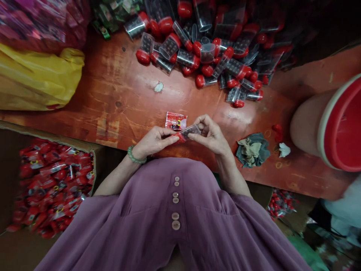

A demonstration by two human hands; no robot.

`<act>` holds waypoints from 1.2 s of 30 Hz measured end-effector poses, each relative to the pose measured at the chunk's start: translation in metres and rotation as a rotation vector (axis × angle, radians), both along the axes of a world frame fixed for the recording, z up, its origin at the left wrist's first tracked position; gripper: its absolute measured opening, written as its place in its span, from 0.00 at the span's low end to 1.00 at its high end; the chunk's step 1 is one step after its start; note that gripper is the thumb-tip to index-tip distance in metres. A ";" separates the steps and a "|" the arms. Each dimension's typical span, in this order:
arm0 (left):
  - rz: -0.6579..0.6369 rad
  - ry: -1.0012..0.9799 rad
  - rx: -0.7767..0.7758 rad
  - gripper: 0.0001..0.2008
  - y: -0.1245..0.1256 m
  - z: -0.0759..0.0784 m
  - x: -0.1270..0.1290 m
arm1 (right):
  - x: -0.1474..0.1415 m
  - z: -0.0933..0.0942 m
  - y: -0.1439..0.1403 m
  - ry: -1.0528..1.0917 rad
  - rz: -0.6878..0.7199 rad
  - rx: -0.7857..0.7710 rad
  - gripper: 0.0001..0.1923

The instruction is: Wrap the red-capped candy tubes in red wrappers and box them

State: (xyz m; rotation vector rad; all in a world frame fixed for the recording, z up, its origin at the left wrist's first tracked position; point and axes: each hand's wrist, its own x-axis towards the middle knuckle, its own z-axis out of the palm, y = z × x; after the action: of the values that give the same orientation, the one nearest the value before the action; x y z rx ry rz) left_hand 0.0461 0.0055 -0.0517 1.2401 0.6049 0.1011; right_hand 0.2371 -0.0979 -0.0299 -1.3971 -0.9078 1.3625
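Observation:
Just over the table's near edge, both hands hold one small clear plastic tube (pixel 190 131) with a red end and dark contents. My left hand (pixel 158 141), with a green bead bracelet on the wrist, grips the red end between thumb and fingers. At the clear end, my right hand (pixel 210 134) pinches the tube with thumb and fingers. A red printed packet (pixel 172 119) lies flat on the table right behind the hands. Farther back is a heap of similar red-capped clear tubes (pixel 225 64).
A cardboard box (pixel 95 169) of red packaged pieces stands at the left. Yellow (pixel 42 79) and pink (pixel 42 22) bags lie on the wooden table (pixel 113 86). At right are a crumpled grey cloth (pixel 253 149) and a bucket with a red lid (pixel 344 124).

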 end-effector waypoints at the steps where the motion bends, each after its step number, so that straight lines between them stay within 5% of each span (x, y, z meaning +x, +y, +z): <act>1: -0.004 0.009 -0.003 0.17 0.001 0.000 0.001 | -0.001 -0.001 0.000 0.015 -0.008 -0.003 0.18; 9: 0.050 0.052 -0.046 0.19 0.005 -0.003 0.005 | -0.005 -0.013 -0.001 0.110 0.004 -0.100 0.19; 14: 0.322 -0.036 -0.331 0.26 0.001 -0.010 -0.002 | -0.012 -0.024 -0.002 0.165 -0.125 -0.126 0.19; 21: 0.641 -0.134 -0.597 0.18 -0.016 -0.010 0.005 | -0.036 -0.024 0.002 0.009 -0.218 -0.081 0.18; 25: 0.733 -0.153 -0.644 0.17 -0.016 -0.006 0.007 | -0.042 -0.022 0.005 -0.317 -0.126 0.026 0.15; 29: 0.808 -0.228 -0.558 0.16 -0.014 0.000 0.002 | -0.041 -0.015 0.008 -0.342 0.053 0.023 0.19; 32: 0.805 -0.267 -0.489 0.17 -0.015 0.003 0.001 | -0.043 -0.010 0.010 -0.345 0.043 0.013 0.20; 36: 0.632 -0.309 -0.440 0.20 -0.015 0.006 0.002 | -0.044 -0.013 0.014 -0.312 0.029 0.059 0.24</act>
State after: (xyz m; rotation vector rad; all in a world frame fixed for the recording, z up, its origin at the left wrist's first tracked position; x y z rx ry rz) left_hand 0.0482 -0.0097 -0.0459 0.5599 0.6836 0.6423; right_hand 0.1927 -0.0835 -0.0426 -1.5823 -1.1652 1.1462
